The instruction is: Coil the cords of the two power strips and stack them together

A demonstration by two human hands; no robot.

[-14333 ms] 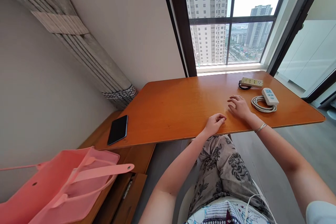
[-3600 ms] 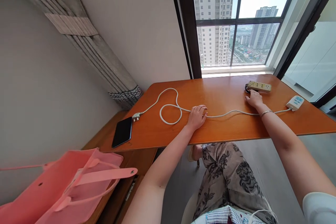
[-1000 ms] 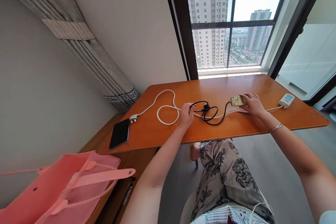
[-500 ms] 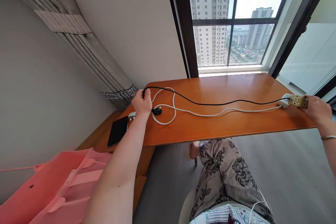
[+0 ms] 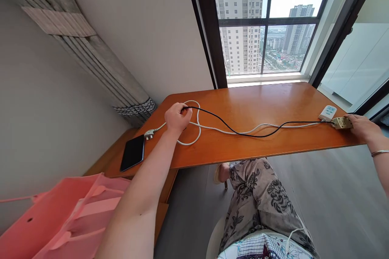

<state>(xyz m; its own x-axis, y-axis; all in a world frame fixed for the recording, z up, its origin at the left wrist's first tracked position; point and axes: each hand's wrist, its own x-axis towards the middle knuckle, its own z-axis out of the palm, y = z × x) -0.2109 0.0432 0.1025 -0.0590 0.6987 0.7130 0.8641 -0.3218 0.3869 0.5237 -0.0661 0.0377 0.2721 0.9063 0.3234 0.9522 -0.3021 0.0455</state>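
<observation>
Running across the orange-brown table in a slack, shallow dip, the thin black cord joins the oblong beige power strip near the table's right end, its face marked with details too small to read and its outer end hidden by the right hand, closed around it. The left hand pinches the cord, masking its far end; beyond, the white cord loops partly behind the left arm, and the pink bag is cut off at lower left.
</observation>
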